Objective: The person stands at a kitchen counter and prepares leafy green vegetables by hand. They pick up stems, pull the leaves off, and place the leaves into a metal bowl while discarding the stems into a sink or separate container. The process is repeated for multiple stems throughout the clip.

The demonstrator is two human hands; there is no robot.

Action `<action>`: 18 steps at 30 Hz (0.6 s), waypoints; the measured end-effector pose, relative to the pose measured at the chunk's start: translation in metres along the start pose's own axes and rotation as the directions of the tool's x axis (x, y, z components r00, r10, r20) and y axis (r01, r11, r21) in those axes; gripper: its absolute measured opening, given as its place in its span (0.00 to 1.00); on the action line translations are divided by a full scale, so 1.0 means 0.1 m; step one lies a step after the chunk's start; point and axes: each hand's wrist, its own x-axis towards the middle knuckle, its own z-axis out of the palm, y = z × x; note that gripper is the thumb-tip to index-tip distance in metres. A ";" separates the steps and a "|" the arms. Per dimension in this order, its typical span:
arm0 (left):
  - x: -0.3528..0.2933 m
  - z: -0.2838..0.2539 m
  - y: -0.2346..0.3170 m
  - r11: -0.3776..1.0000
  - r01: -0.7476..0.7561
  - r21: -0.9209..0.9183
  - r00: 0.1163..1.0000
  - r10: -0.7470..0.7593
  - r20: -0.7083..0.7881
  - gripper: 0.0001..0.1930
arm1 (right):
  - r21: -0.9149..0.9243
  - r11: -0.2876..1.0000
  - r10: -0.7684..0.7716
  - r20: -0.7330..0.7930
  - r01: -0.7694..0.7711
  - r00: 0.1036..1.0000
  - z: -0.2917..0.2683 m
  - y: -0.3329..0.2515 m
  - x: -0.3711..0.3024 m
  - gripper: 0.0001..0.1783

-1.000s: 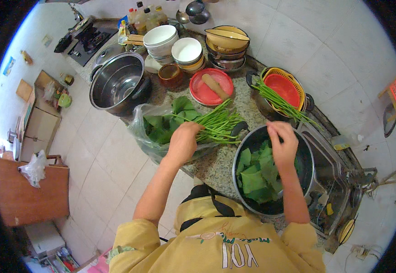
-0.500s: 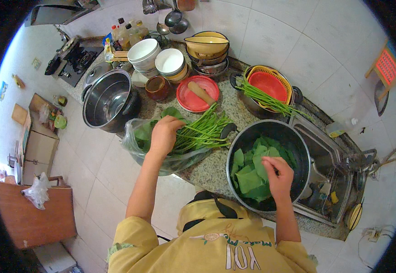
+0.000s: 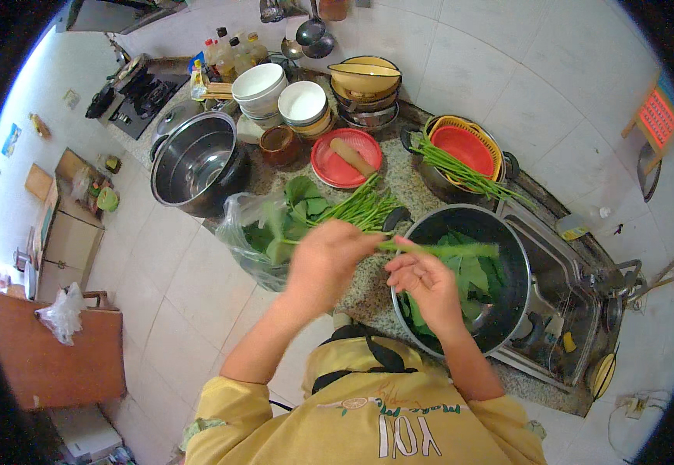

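My left hand (image 3: pixel 327 262) is closed round a long green leafy stem (image 3: pixel 461 249). Its leaf end sticks out left of the fist, and the stalk runs right, across the rim of a big dark pot (image 3: pixel 524 267). My right hand (image 3: pixel 431 288) is at the pot's left rim, fingers curled, thumb and forefinger at the stalk. Torn green leaves (image 3: pixel 470 275) lie inside the pot. Beyond my left hand, a clear plastic bag (image 3: pixel 248 221) holds more leaves (image 3: pixel 306 200), beside a bunch of green stalks (image 3: pixel 360 208). A dark knob or handle (image 3: pixel 396 218) shows beside them.
An empty dark pot (image 3: pixel 197 167) stands at the left. Behind are stacked bowls (image 3: pixel 259 87), a brown jar (image 3: pixel 279 145) and a red basket (image 3: pixel 323 167) with a wooden stick. Stalks (image 3: pixel 461 170) lie over nested baskets. The metal sink (image 3: pixel 558 271) is at right.
My left hand has come away from the bag toward the right, now with a leafy stem. The right hand has risen from inside the pot and moved left to the stalk.
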 end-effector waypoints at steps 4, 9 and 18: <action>0.05 0.22 0.26 0.996 -0.070 -0.063 0.996 0.067 -0.059 0.16 | -0.160 0.978 -0.170 -0.224 0.135 0.960 -0.14 -0.06 0.00 0.13; 0.10 0.22 0.14 0.913 0.169 -0.372 0.974 -0.097 0.203 0.12 | 0.064 0.948 -0.233 -0.529 0.311 0.816 -0.49 -0.34 -0.19 0.10; -0.08 0.58 0.08 -0.283 0.611 -0.740 0.764 -0.035 0.644 0.25 | 0.107 0.893 -0.222 -0.740 0.437 0.635 -0.90 -0.53 -0.40 0.11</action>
